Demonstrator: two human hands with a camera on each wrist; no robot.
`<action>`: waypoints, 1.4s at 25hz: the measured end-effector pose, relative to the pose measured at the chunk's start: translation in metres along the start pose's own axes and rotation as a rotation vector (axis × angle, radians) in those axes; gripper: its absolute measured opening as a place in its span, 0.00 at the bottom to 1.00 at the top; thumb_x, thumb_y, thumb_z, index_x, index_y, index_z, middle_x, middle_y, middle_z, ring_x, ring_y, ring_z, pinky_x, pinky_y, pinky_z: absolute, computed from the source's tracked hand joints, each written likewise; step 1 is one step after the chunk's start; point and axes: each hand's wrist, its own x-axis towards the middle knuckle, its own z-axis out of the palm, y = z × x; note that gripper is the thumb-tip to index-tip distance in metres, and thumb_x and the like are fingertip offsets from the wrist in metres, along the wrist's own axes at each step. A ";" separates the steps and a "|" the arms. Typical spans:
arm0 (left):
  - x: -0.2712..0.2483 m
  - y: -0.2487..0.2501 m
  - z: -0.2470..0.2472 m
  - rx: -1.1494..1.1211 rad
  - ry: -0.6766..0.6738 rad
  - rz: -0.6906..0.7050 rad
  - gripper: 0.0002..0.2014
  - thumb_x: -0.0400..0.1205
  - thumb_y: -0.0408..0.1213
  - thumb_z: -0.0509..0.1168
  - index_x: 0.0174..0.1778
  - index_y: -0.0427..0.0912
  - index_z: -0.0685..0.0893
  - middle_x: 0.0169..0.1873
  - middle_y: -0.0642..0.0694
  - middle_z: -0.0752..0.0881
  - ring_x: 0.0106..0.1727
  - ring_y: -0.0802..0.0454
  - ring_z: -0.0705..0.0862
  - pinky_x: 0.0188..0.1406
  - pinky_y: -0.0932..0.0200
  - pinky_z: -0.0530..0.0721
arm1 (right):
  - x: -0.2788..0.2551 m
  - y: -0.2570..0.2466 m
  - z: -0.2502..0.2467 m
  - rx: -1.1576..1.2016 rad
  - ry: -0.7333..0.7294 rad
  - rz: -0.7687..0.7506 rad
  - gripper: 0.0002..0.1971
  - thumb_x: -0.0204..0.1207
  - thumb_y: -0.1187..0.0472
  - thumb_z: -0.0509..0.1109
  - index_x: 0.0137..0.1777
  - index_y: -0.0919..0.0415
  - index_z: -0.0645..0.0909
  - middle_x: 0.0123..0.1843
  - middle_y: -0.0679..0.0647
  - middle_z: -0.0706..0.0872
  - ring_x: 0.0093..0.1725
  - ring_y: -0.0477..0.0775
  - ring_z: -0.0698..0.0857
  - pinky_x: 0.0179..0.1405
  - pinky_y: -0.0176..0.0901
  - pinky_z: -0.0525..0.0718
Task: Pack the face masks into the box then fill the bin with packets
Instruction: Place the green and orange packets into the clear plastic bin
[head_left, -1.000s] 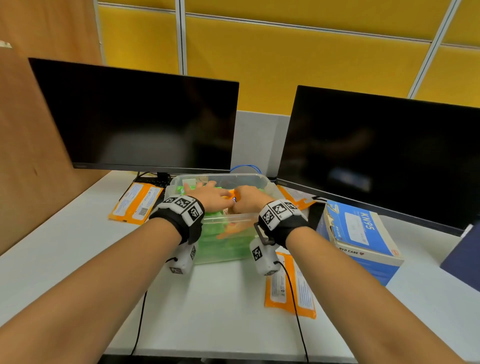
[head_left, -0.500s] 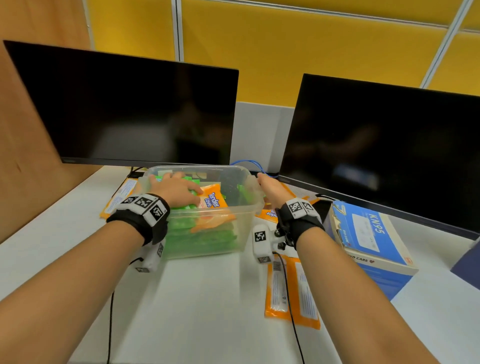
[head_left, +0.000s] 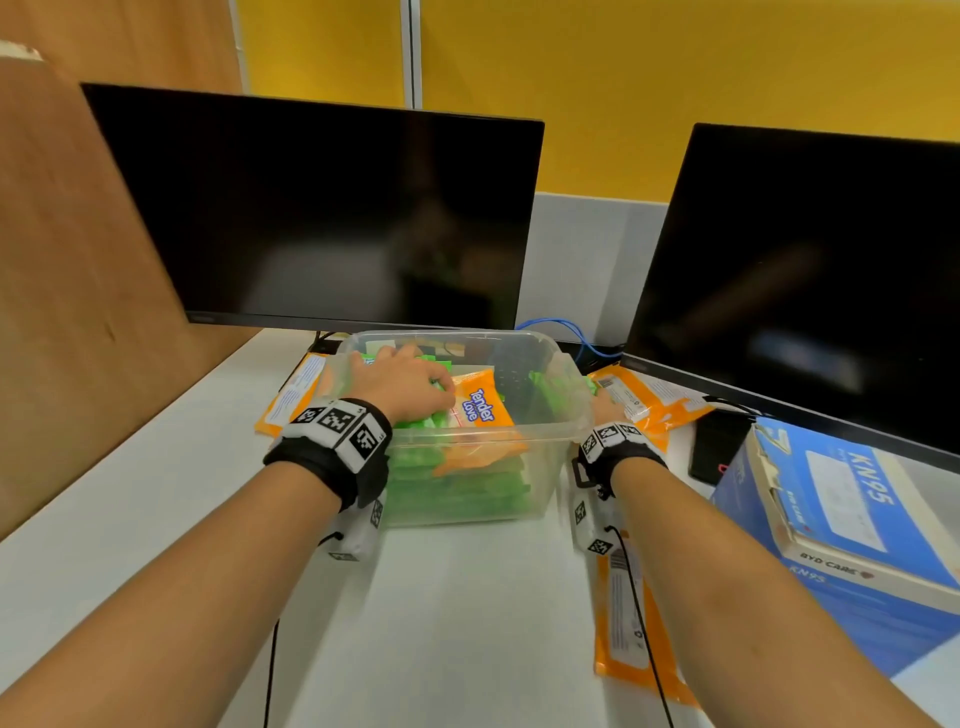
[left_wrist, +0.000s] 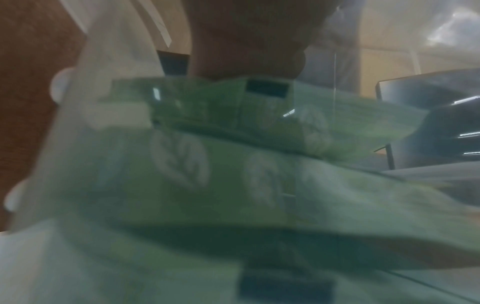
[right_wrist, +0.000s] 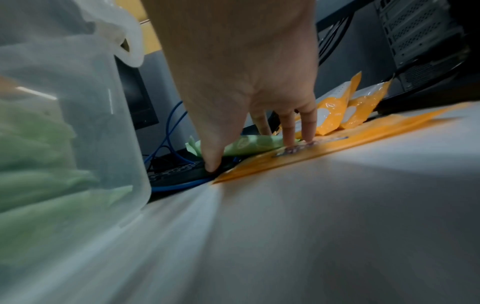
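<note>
Packets fill your clear plastic bin (head_left: 524, 426), which sits on the white desk (head_left: 467, 623) in front of the left monitor (head_left: 322, 218); most of them are green packets (head_left: 457, 499) stacked up its near wall, and one orange Tender Love packet (head_left: 480, 410) lies tilted on top of the stack; your left hand (head_left: 405, 387) is inside the bin, palm down on the green pile just left of that orange packet, fingers curled over the top of the pile; whether they grip a packet I cannot tell, as the left wrist view shows only blurred green wrappers (left_wrist: 233, 164) through the bin wall; your right hand (right_wrist: 246, 82) is outside the bin, just past its right wall, reaching down to the desk with straight fingers; two fingertips (right_wrist: 309, 137) press on a flat orange packet (right_wrist: 337, 144) while the thumb touches the dark object beside it, and a loose green packet (right_wrist: 249, 146) lies under the hand between them, not clearly held; behind that, to the right of the bin, more orange packets (head_left: 649, 400) lie under the edge of the right monitor (head_left: 805, 286); another orange packet (head_left: 298, 389) lies flat just left of the bin, and one more (head_left: 634, 634) lies right of the bin and nearer to you, under your right forearm; the blue KN95 mask box (head_left: 841, 530) stands well right of the bin, its lid down; a blue cable (head_left: 576, 332) loops behind the bin.
</note>
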 end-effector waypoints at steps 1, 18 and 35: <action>0.000 0.001 0.000 -0.006 0.005 -0.001 0.14 0.77 0.53 0.63 0.58 0.66 0.84 0.72 0.48 0.72 0.76 0.41 0.64 0.76 0.29 0.57 | 0.006 -0.001 0.001 -0.030 0.004 0.006 0.22 0.84 0.57 0.57 0.77 0.58 0.67 0.79 0.62 0.69 0.76 0.67 0.70 0.75 0.63 0.69; 0.000 0.002 -0.001 0.012 0.027 -0.013 0.13 0.81 0.55 0.58 0.58 0.64 0.84 0.71 0.49 0.73 0.76 0.43 0.67 0.76 0.30 0.57 | -0.002 0.003 0.003 0.022 -0.042 -0.007 0.30 0.81 0.48 0.63 0.80 0.56 0.62 0.79 0.63 0.67 0.77 0.67 0.68 0.74 0.64 0.71; 0.006 0.001 0.002 -0.177 0.141 -0.079 0.12 0.78 0.43 0.60 0.44 0.49 0.90 0.61 0.47 0.80 0.69 0.40 0.75 0.77 0.30 0.56 | -0.066 -0.035 -0.111 0.973 0.379 -0.289 0.15 0.79 0.58 0.70 0.62 0.64 0.79 0.58 0.56 0.87 0.49 0.48 0.86 0.45 0.38 0.86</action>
